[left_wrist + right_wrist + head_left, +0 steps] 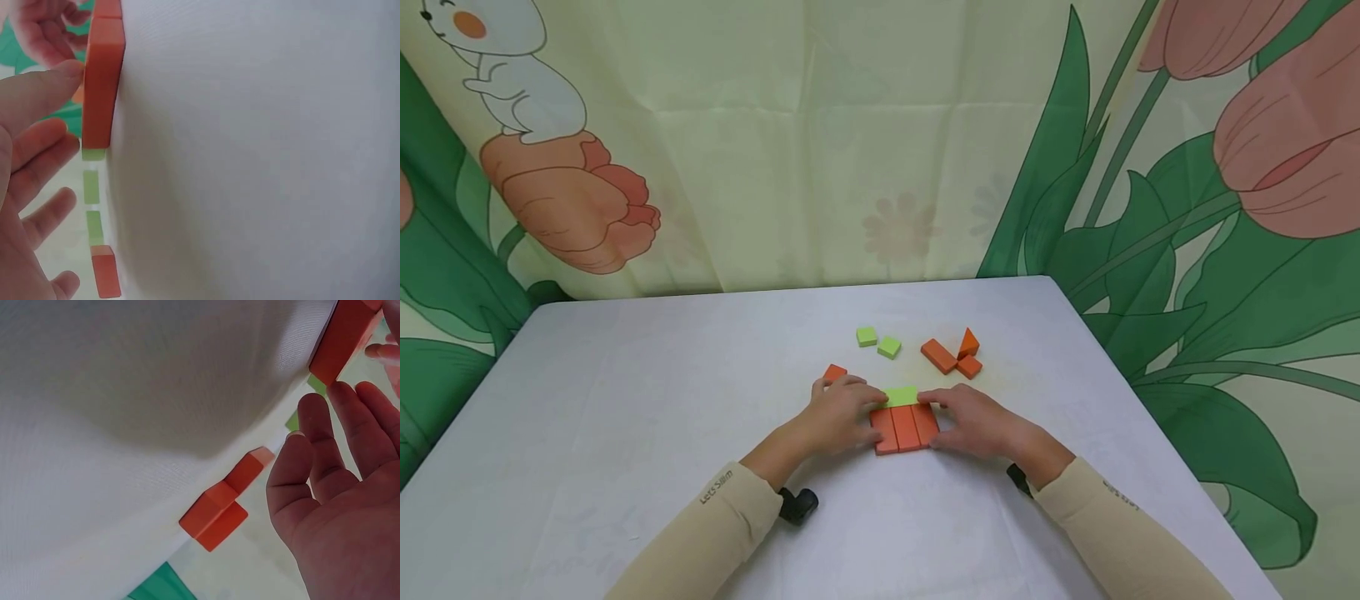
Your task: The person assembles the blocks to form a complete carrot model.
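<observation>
Three orange rectangular blocks [906, 429] lie side by side in a row, with light green blocks [902, 397] along their far edge. My left hand [842, 417] is at the row's left side, thumb on the near left block and fingertips at the far left corner. In the left wrist view that thumb lies against an orange block [103, 81], the other fingers loosely extended. On the right side, my right hand [973, 423] has its fingertips at the green end and its thumb by the near right corner. The right wrist view shows its fingers relaxed beside an orange block [344, 340].
Beyond the row lie two small green cubes [877, 342]. Farther right are an orange rectangular block [938, 356], an orange triangular block [968, 342] and a small orange block [969, 367]. Another orange block [835, 372] sits just behind the left hand. A patterned curtain [850, 167] hangs behind the white-covered table [625, 417].
</observation>
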`<state>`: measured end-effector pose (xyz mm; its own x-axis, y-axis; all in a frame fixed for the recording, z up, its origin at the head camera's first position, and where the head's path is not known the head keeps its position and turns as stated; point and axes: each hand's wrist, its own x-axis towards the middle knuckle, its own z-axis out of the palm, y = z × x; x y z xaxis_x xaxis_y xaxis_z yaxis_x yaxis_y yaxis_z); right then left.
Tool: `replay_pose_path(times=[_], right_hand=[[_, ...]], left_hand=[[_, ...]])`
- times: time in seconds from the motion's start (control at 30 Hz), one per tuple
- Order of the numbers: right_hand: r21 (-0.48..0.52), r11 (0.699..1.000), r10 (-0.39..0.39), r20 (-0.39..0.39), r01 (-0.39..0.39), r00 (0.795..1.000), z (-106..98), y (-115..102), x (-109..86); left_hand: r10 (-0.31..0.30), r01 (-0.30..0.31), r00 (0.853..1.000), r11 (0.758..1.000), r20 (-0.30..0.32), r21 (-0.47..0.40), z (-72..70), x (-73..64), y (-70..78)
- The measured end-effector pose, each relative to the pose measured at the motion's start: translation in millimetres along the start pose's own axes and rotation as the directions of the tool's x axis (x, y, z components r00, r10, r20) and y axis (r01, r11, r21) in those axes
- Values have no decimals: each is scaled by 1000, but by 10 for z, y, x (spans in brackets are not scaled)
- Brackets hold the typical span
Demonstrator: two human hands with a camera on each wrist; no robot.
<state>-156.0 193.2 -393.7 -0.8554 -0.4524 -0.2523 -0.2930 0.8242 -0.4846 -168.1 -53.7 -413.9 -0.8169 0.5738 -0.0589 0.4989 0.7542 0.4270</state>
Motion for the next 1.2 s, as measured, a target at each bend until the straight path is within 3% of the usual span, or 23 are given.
replay_pose_path(times=[0.2,0.4,0.6,0.9,1.2], right_hand=[[19,1000,4,-4,-4,1000,-32,43,23],[43,999,3,-63,0,998,-223,92,118],[28,1000,-1,-38,2,999,-354,68,339],[51,998,34,-112,-28,993,-394,-9,695],[23,997,74,-118,-72,990,-362,4,961]], left_hand=[[-10,10,1000,1000,6,-21,9,18,18],[-19,20,1000,1000,11,-22,-27,12,31],[-29,29,999,999,20,-28,-22,1,28],[-24,25,999,1000,29,-18,-15,5,31],[-27,27,999,1000,24,-4,-25,-5,56]])
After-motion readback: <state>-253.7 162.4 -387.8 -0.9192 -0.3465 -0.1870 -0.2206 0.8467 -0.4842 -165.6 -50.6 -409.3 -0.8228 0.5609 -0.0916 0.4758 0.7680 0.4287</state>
